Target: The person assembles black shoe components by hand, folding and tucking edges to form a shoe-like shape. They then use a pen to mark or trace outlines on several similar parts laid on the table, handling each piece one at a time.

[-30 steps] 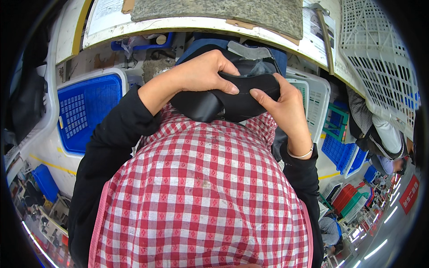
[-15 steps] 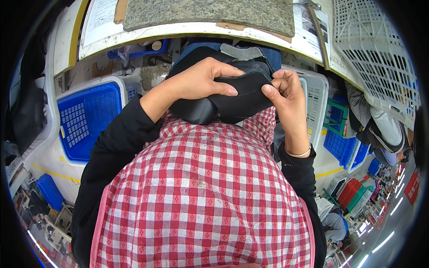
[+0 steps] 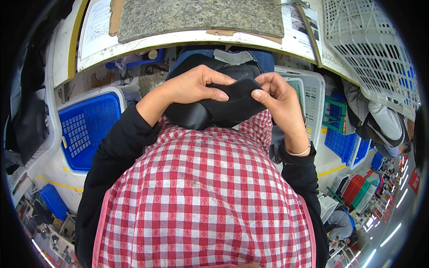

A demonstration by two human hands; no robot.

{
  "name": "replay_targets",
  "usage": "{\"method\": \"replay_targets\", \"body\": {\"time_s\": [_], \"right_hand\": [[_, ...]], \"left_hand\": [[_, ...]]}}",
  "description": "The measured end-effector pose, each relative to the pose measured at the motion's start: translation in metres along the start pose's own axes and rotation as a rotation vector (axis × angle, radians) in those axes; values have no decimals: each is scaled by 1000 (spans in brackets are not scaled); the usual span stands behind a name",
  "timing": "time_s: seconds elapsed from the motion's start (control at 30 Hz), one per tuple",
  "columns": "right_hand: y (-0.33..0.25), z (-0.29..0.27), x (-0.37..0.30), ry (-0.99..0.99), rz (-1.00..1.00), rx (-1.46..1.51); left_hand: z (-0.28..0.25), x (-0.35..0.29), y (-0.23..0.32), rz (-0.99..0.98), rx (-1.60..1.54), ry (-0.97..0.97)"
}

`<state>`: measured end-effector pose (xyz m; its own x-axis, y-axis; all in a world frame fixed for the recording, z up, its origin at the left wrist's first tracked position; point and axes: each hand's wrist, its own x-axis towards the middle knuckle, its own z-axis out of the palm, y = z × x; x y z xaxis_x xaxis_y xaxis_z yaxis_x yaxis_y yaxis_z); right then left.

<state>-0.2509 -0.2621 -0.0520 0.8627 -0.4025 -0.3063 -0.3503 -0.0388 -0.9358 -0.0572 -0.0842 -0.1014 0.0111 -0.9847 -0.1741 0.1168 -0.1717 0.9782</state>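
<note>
Now | right hand (image 3: 282,99): fingers more curled | black piece (image 3: 234,107): still held

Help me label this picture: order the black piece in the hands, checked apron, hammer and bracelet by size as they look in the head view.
Largest to smallest:
Checked apron
Black piece
Hammer
Bracelet

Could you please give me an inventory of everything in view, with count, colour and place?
Black piece: one, black, in both hands
Stone slab: one, speckled grey, on workbench
Hammer: one, brownish handle, right of slab
Printed sheets: at least two, white, either side of slab
Openwork crate: one, white, upper right
Basket: one, blue, left
Co-worker's sleeve: one, whitish, far right
Background items: too small to count
Apron: one, red-and-white check, worn
Bracelet: one, pale, right wrist
Hands: two, bare, left and right
</note>
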Motion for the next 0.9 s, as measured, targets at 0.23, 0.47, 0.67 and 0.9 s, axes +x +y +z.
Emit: {"method": "replay_targets", "body": {"time_s": [0.23,0.47,0.67,0.9], "right_hand": [[-3,17,-8,117,-112,-231],[-4,16,-7,74,-128,-320],[-5,17,-2,22,-40,-384],[-10,29,-1,89,-140,-467]], "left_hand": [[10,10,32,-4,271,76],[25,11,38,26,144,194],[5,18,51,44,200,18],[1,34,83,-76,601,-56]]}}
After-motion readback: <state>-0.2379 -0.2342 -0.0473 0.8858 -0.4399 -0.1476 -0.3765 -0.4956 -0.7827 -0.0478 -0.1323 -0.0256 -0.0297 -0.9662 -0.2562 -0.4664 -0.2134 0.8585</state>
